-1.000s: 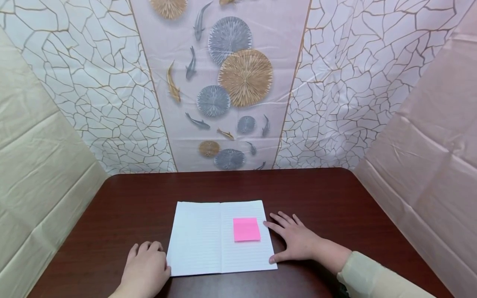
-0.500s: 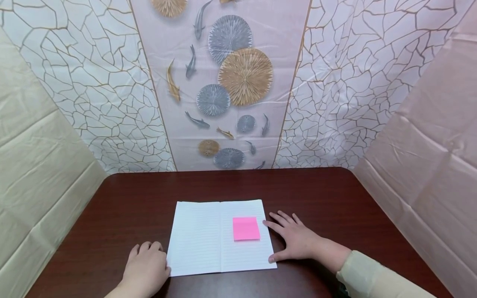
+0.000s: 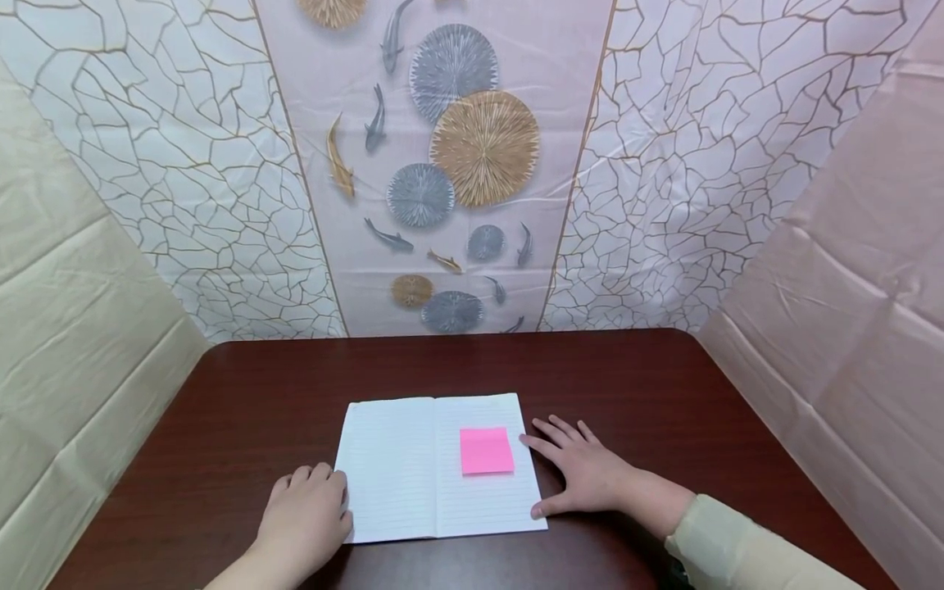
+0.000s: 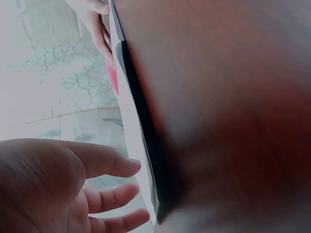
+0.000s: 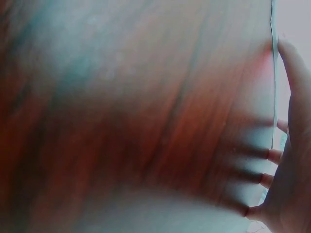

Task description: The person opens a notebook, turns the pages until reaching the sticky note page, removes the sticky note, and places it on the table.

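An open lined notebook [image 3: 391, 463] lies before me, with a pink sticky note [image 3: 487, 451] on its right page. My left hand [image 3: 301, 516] grips the notebook's left edge near the lower corner, fingers curled. In the left wrist view its thumb and fingertips [image 4: 129, 167] are right at the white pages [image 4: 133, 128], and a dark band shows under that edge. On the other side my right hand [image 3: 590, 477] rests with fingers spread, thumb and index fingertip at the right page's edge. In the right wrist view, its fingertips [image 5: 253, 212] meet the tabletop.
The dark reddish-brown table [image 3: 627, 385] extends around the notebook on all sides. Behind it hangs a patterned cloth [image 3: 472, 262] with fish and round motifs. Beige cloth walls [image 3: 833, 328] slope up at the left and right.
My left hand has moved a little right and forward, overlapping the notebook's left edge, and the left page now bulges slightly near the fold. My right hand has stayed in place.
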### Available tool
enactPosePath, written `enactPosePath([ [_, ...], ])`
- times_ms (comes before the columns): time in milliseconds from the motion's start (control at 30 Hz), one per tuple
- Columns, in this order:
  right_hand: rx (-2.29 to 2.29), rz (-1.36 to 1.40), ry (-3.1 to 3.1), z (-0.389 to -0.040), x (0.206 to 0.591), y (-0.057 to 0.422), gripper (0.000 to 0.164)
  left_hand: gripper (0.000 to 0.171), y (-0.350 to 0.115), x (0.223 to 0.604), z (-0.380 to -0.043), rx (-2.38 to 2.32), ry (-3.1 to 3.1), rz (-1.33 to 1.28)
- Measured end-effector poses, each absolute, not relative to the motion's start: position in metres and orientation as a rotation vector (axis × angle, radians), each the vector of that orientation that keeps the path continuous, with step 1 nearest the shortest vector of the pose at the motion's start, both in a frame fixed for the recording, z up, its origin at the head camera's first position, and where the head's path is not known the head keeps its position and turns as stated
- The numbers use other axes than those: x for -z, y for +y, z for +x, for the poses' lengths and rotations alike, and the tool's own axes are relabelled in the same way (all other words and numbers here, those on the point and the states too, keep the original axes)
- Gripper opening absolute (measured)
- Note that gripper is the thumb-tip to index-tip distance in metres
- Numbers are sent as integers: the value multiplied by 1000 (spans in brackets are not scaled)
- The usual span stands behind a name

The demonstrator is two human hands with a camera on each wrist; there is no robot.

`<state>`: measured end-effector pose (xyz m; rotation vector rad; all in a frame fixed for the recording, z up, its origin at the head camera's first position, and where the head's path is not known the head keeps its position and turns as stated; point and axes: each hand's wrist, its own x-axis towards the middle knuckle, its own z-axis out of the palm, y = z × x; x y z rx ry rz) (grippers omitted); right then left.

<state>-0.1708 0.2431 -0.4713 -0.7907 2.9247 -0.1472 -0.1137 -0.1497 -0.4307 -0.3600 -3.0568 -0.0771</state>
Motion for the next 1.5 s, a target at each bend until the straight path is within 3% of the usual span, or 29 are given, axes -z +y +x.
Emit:
enactPosePath([
  [167, 148, -791, 2928, -170, 471, 244, 103, 20, -131, 425, -123, 80, -3039, -379],
  [733, 147, -827, 2940, -172, 473, 244, 103, 69, -76, 439, -149, 157, -3067, -658],
  [1500, 187, -822, 2945, -171, 473, 245, 103, 74, -67, 447, -155, 250, -3285, -667],
])
